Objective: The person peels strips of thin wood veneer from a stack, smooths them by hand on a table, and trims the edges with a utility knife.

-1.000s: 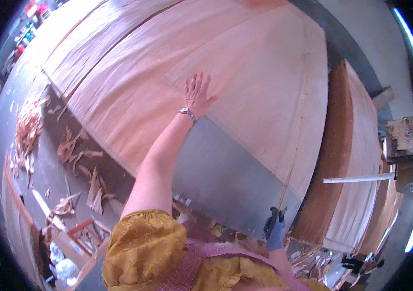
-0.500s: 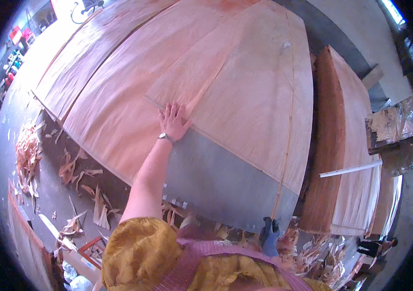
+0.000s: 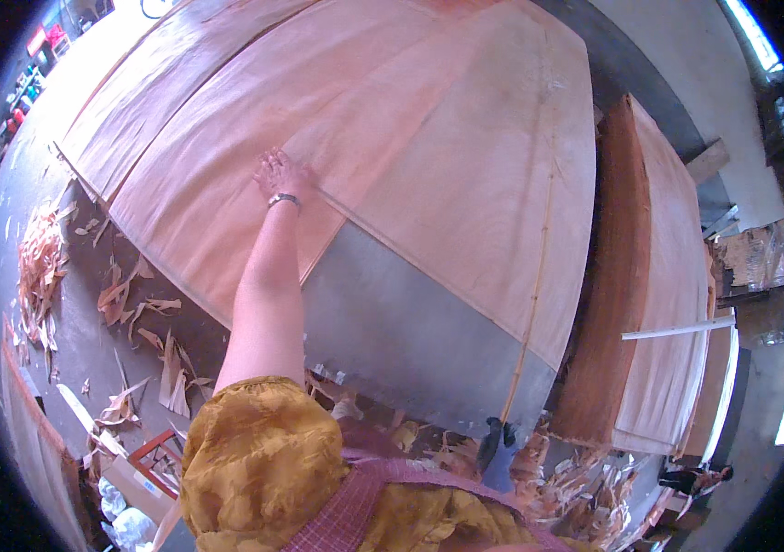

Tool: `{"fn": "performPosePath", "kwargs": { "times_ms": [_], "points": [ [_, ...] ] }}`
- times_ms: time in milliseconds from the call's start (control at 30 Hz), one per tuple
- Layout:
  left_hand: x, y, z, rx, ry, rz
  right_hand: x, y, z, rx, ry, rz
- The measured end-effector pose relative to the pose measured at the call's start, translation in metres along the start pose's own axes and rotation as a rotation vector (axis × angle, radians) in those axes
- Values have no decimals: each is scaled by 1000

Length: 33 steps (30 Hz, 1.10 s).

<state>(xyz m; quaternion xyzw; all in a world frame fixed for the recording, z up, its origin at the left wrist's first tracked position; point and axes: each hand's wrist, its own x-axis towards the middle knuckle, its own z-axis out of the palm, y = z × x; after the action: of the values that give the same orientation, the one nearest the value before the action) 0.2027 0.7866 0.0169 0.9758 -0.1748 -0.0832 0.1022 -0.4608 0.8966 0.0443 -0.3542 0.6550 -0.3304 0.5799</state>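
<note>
My left hand (image 3: 283, 175) lies flat with fingers spread on thin, pinkish wood veneer (image 3: 217, 193), by the corner of a paler overlapping veneer sheet (image 3: 465, 184). A watch circles that wrist. My right hand (image 3: 495, 434), in what looks like a dark glove with a blue cuff, is low in view at the near end of a long thin bamboo stick (image 3: 536, 304). Its fingers appear closed round the stick, which runs away over the pale sheet. Beneath the sheets a bare grey surface (image 3: 392, 322) shows.
Thick veneer stacks (image 3: 631, 276) stand on the right, with a white strip (image 3: 677, 328) jutting across. Veneer scraps (image 3: 42, 262) litter the floor at left, and more scraps (image 3: 585, 488) lie near right. A red frame (image 3: 154, 460) is at lower left. Another person (image 3: 695, 480) is far right.
My left hand has slid left and farther away over the veneer. The fold in the pale sheet beside it has flattened. My right hand stays at the stick's near end, shifted slightly left.
</note>
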Motion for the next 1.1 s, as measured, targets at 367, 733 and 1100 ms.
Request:
{"fn": "performPosePath", "kwargs": {
  "times_ms": [367, 733, 1100],
  "points": [
    [6, 19, -18, -378, 200, 193, -3, 4, 9, -1, 23, 37],
    [15, -66, 16, -1005, -144, -66, -1, 7, -11, -32, 54, -41],
    [-141, -156, -66, -934, -158, -37, -16, 29, -33, -53, 11, -27]
  ]
}}
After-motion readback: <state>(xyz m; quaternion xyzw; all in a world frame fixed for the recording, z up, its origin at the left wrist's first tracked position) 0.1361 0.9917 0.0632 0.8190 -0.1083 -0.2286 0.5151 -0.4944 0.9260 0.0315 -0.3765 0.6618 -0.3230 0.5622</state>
